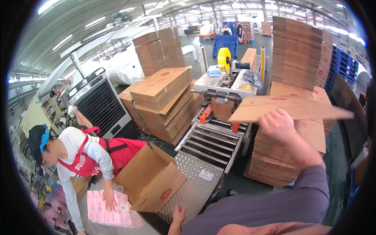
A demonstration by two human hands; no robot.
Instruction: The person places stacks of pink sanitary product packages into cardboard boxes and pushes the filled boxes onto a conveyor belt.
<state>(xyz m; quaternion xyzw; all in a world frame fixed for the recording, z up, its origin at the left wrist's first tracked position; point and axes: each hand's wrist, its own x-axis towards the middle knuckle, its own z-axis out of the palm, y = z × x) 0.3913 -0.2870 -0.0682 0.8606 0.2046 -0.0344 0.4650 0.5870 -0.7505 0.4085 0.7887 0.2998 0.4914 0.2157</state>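
Note:
My right hand (277, 124) is closed on the edge of a flat, folded cardboard carton (297, 108), held up above a stack of similar flattened cartons (274, 156). Low in the middle, my left hand (179, 214) hangs over a diamond-patterned metal plate (196, 188), holding nothing, its fingers loosely bent and apart. Just left of it stands an open cardboard box (150, 180), flaps up and tilted. Beside that box, a co-worker in a red apron (88, 160) presses one hand on a pink plastic-wrapped pack (107, 207) on the table.
A roller conveyor (207, 145) leads from the plate to a taping machine with a yellow tape roll (224, 58). Flattened cartons (162, 90) are piled left of it, with a tall stack (295, 51) at the right. A black-grilled air cooler (100, 103) stands behind the co-worker.

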